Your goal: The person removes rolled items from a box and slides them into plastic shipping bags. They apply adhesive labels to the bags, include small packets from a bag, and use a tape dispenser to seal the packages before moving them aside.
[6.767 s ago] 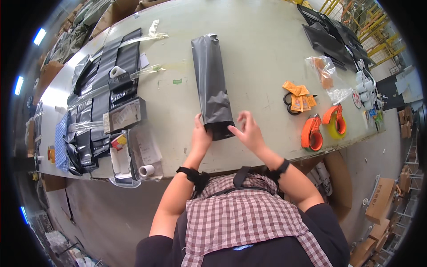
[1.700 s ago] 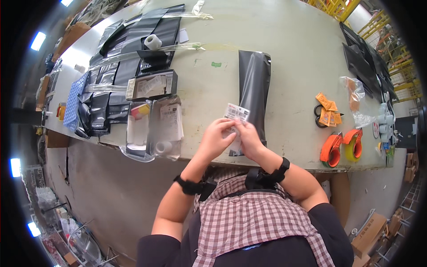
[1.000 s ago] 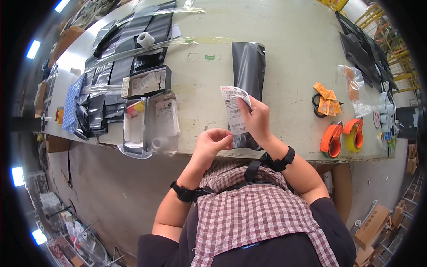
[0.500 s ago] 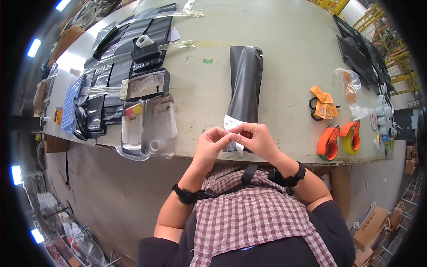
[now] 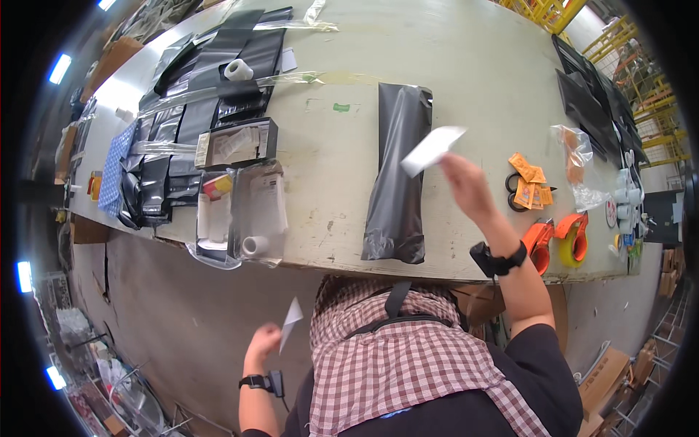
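A long black plastic mailer bag (image 5: 397, 175) lies upright along the table's middle, its lower end crinkled and near the front edge. Over its right side my right hand (image 5: 467, 191), slightly blurred, pinches a white label (image 5: 432, 150) by one corner. The label hangs above the bag, tilted, and I cannot tell whether it touches. Down to the left, off the table edge, my left hand (image 5: 263, 341) is closed on a narrow white paper slip (image 5: 291, 322) that sticks up from the fingers.
At left stand an open box of paper slips (image 5: 237, 144) and a clear-lined tray (image 5: 261, 204) with rolls, beside taped-down stacks of black bags (image 5: 189, 124). Orange packets (image 5: 531, 182) lie over black scissors (image 5: 514, 195) at right, near two orange tape dispensers (image 5: 571, 240).
My hands were together over the bag's lower end with the white paper. They have parted: the right moved up and right with the label, the left dropped down-left with a slip.
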A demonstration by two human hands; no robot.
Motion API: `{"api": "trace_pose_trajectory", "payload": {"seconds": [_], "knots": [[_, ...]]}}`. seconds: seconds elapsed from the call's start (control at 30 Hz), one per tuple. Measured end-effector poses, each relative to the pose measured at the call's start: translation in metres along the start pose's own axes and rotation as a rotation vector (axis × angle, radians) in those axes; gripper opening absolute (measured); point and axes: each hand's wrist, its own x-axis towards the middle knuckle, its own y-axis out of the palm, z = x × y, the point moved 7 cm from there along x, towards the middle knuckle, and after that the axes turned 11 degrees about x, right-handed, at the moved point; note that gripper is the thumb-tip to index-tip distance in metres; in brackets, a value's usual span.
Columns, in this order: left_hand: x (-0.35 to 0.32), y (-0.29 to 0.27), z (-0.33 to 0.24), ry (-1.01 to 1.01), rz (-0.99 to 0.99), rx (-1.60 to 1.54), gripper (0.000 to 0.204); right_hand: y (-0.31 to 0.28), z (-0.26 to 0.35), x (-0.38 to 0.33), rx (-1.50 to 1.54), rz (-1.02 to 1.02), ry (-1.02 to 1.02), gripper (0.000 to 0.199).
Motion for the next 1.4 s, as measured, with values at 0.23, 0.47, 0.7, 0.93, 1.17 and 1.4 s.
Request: {"api": "trace_pose_trajectory", "payload": {"seconds": [0.23,0.47,0.7,0.93,1.17,1.4], "knots": [[-0.063,-0.026,-0.175,0.558,-0.442,1.149,0.019,0.028,-0.048,-0.025,-0.46,0.45,-0.008,0.053],[-0.085,0.154,-0.491,1.442,-0.825,0.971,0.028,0.039,-0.078,-0.056,-0.749,0.374,-0.019,0.071],[-0.011,0.157,-0.466,1.186,-0.862,0.884,0.075,-0.141,-0.006,-0.159,-1.014,-0.24,0.504,0.027],[-0.051,0.157,-0.405,0.955,-0.764,1.029,0.092,-0.185,-0.065,-0.25,-0.989,-0.179,1.063,0.048],[-0.032,0.142,-0.425,0.789,-0.834,0.751,0.09,-0.171,-0.035,-0.248,-0.878,-0.195,0.56,0.031],[-0.129,0.126,-0.374,1.307,-1.256,0.76,0.07,-0.062,0.03,-0.258,0.073,0.378,0.639,0.031]]}}
